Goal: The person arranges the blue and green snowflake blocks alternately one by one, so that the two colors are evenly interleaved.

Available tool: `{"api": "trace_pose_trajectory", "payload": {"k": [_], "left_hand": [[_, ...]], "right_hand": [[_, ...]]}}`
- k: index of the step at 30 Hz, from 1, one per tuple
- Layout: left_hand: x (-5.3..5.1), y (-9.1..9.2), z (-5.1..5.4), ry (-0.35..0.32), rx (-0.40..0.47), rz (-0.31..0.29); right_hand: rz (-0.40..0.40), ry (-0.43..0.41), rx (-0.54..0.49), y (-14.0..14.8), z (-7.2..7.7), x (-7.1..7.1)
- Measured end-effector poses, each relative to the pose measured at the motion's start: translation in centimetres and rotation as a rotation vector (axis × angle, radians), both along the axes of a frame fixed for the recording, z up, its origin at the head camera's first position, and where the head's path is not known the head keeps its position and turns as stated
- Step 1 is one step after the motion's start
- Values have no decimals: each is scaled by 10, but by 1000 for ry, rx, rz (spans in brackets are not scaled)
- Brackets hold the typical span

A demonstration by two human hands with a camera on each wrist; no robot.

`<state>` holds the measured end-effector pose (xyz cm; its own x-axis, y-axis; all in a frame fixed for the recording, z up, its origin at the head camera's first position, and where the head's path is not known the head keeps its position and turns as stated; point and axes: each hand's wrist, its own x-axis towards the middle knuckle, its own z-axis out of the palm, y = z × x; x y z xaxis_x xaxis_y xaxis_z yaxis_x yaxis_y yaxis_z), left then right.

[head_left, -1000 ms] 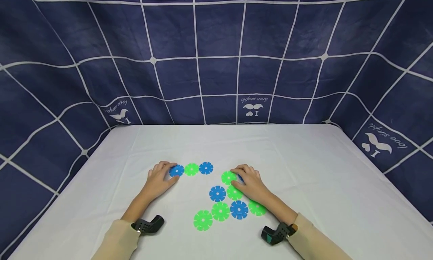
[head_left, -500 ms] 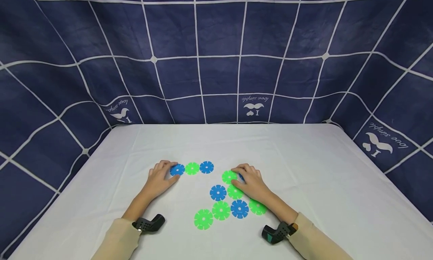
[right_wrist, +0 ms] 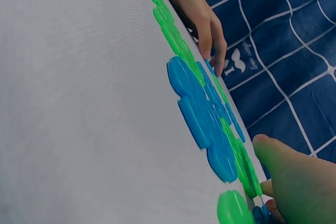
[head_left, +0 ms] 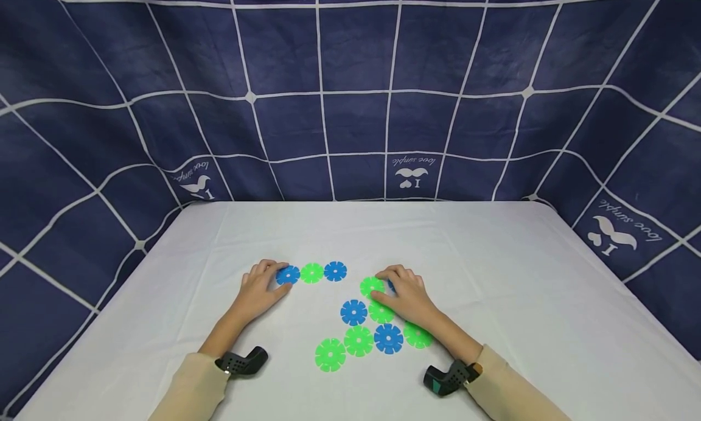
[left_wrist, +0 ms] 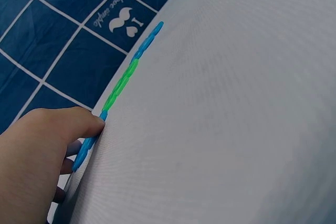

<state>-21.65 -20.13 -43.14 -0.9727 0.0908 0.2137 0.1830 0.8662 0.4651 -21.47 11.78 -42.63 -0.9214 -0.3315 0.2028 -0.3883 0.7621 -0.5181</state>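
Flat, notched, flower-shaped plastic discs lie on a white cloth. My left hand (head_left: 256, 293) holds the blue disc (head_left: 288, 275) by its edges, thumb on the near side and forefinger on the far side. That disc is the left end of a row with a green disc (head_left: 312, 273) and another blue disc (head_left: 336, 271). To the right, the thumb and forefinger of my right hand (head_left: 408, 296) pinch a green disc (head_left: 372, 287) at its right side. A further blue disc shows partly beneath that hand. Its fingers hide another green disc's (head_left: 381, 312) edge.
Nearer the front lie a blue disc (head_left: 353, 312), a green disc (head_left: 330, 354), another green disc (head_left: 358, 340), a blue disc (head_left: 388, 338) and a green disc (head_left: 418, 335) partly under the right wrist. A dark blue checked curtain (head_left: 350, 123) stands behind the white table (head_left: 493, 244).
The right thumb has shifted slightly up and left onto the green disc's edge. My left hand and the discs stay where they were; the view drifts slightly.
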Motion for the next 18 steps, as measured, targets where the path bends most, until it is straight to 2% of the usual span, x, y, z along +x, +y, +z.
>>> {"api": "trace_pose_trajectory", "payload": {"k": [9,18], "left_hand": [[1,0,0,4,-1,-7],[1,-1,0,-3,1,-3]], "right_hand": [[-42,16,23,-5,1,4],[-28,16,-40,-4,-1,3]]}}
